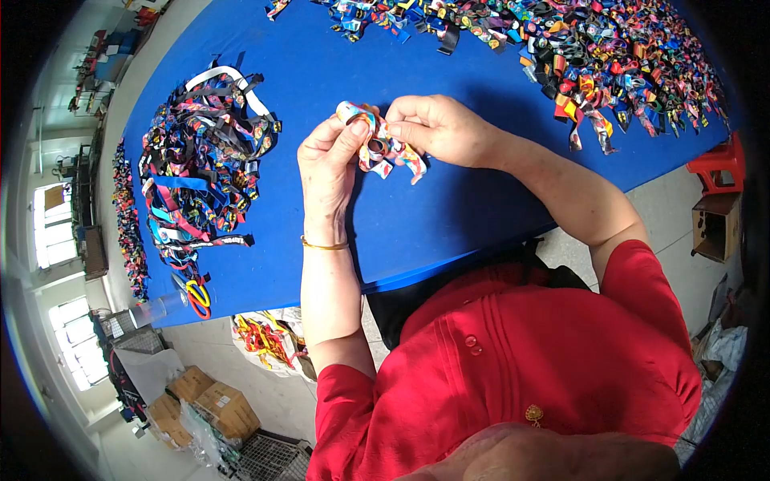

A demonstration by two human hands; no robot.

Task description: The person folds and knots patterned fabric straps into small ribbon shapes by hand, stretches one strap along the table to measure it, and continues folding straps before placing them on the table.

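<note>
A multicoloured printed fabric strap (411,159), patterned in white, red, blue and orange, is bunched into curling loops. It is raised over the surface (289,232), pinched between left fingers (350,141) and right fingers (411,133), loose ends dangling below. Whether it is one piece is unclear.

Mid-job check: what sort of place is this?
Probably a workshop or small factory room, though the pictures show no sign naming it. The large blue work table carries heaps of colourful patterned straps, and cardboard boxes sit nearby.
</note>
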